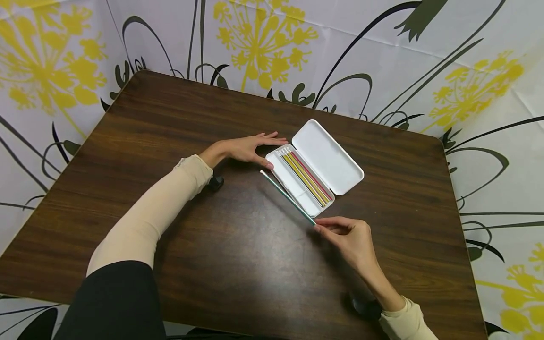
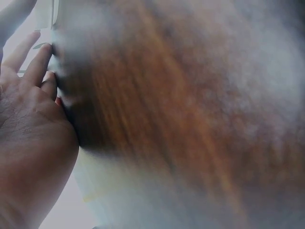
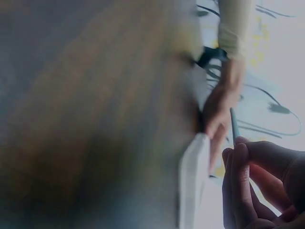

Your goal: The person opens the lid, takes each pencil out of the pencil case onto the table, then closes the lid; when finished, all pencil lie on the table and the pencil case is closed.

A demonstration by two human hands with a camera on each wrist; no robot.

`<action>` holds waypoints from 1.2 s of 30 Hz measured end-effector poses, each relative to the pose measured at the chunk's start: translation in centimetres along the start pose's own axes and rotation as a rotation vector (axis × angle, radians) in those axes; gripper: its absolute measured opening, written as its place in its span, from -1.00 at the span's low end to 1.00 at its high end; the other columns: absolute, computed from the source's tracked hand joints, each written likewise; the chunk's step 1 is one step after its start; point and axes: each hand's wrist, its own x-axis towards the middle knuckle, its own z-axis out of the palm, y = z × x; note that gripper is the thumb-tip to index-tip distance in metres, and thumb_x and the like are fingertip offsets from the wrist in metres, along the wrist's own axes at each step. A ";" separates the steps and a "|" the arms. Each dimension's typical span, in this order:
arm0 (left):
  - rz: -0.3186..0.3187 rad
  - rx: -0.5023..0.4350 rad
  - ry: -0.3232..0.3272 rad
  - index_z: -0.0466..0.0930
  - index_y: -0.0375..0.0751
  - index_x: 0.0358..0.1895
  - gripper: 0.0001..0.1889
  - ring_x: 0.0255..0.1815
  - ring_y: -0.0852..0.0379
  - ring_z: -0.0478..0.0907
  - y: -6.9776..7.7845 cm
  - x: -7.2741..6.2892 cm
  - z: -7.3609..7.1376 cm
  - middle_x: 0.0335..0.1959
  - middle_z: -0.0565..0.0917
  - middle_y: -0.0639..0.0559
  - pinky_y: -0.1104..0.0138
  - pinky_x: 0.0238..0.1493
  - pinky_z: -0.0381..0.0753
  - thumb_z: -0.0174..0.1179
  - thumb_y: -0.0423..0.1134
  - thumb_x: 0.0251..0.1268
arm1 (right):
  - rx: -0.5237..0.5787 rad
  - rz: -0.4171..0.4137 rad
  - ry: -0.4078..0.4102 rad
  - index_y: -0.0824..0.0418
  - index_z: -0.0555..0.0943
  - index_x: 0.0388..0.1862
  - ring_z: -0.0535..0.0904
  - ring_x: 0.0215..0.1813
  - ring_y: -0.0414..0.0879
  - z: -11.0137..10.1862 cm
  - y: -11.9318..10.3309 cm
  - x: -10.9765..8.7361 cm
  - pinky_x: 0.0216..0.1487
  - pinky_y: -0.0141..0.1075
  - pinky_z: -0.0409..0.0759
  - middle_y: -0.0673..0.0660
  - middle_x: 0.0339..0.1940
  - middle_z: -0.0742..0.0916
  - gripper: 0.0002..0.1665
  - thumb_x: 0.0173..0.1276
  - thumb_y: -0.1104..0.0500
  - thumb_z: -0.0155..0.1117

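Note:
A white pencil case [image 1: 312, 203] lies with its lid [image 1: 327, 156] folded back on the far side. Inside it, several pencils [image 1: 306, 174] in yellow, red and dark tones lie side by side. At the case's left end, my left hand [image 1: 246, 148] rests with fingers spread straight, thumb at the near corner and fingertips at the far one. My right hand [image 1: 350, 236] pinches one end of a green pencil [image 1: 286, 196] between thumb and fingers. The pencil slants along the near side of the case, its white-tipped end near my left thumb. The right wrist view shows this pinch on the pencil [image 3: 234, 124] too.
A dark wooden table [image 1: 229, 283] carries the case. Behind and beside it hangs a white cloth [image 1: 170, 28] with yellow flowers and dark stems. Dark wrist devices [image 1: 216, 183] sit under both wrists.

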 end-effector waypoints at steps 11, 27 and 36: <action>0.034 -0.002 0.010 0.04 -0.11 0.57 -0.11 0.58 -0.05 -0.36 0.2 -0.2 0.1 0.58 -0.07 -0.12 0.01 0.48 -0.46 0.35 -0.11 0.27 | -0.067 0.032 -0.026 0.24 0.79 -0.34 0.71 -0.47 0.10 1.8 -0.4 -0.8 -0.56 -0.48 0.52 0.08 -0.48 0.78 -0.91 0.13 0.30 0.52; 0.032 -0.013 -0.024 0.04 -0.30 0.54 -0.17 0.56 -0.20 -0.33 4.1 -1.5 -0.7 0.56 -0.04 -0.27 -0.01 0.48 -0.42 0.32 -0.24 0.31 | -0.170 -0.076 0.028 0.03 0.80 -0.40 0.66 -0.51 -0.26 2.0 3.0 -0.2 -0.53 -0.42 0.59 -0.21 -0.46 0.76 -0.91 0.10 0.17 0.58; 0.026 -0.024 -0.029 0.03 -0.21 0.56 -0.13 0.57 -0.09 -0.40 3.3 -1.3 -0.6 0.58 -0.07 -0.20 0.08 0.47 -0.53 0.33 -0.11 0.30 | -0.215 -0.119 0.020 0.06 0.81 -0.41 0.65 -0.46 -0.29 1.9 3.1 0.1 -0.46 -0.42 0.62 -0.19 -0.43 0.73 -0.90 0.09 0.22 0.58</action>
